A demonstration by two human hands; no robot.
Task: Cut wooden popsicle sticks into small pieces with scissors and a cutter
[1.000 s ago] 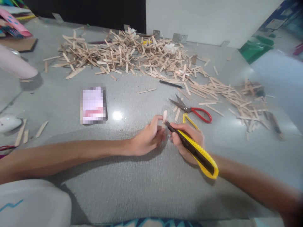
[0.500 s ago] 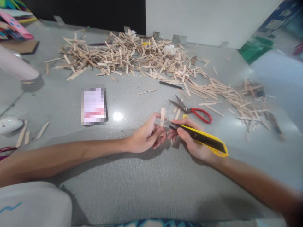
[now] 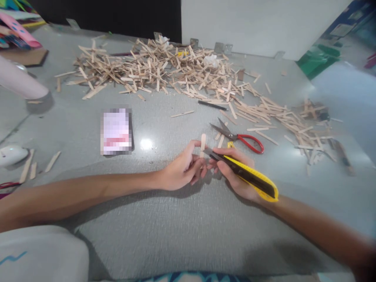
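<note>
Between its fingers, my left hand (image 3: 183,166) holds a short wooden stick (image 3: 203,141) upright. My right hand (image 3: 237,176) is closed around a yellow and black utility knife (image 3: 255,178). The knife's blade (image 3: 208,151) meets the right edge of the stick. Just beyond my right hand lie open scissors (image 3: 249,143) with red handles, beside a couple of loose sticks and a small yellow piece (image 3: 230,144).
A large heap of wooden sticks (image 3: 147,70) spreads over the back of the grey table (image 3: 164,235) and down its right side. A blurred-out box (image 3: 116,131), a white mouse (image 3: 12,155) and a pink roll (image 3: 23,80) are at the left. A black rod (image 3: 212,105) lies before the heap.
The utility knife has tilted, its yellow rear end moving slightly left and down. My left hand and the stick have barely shifted.
</note>
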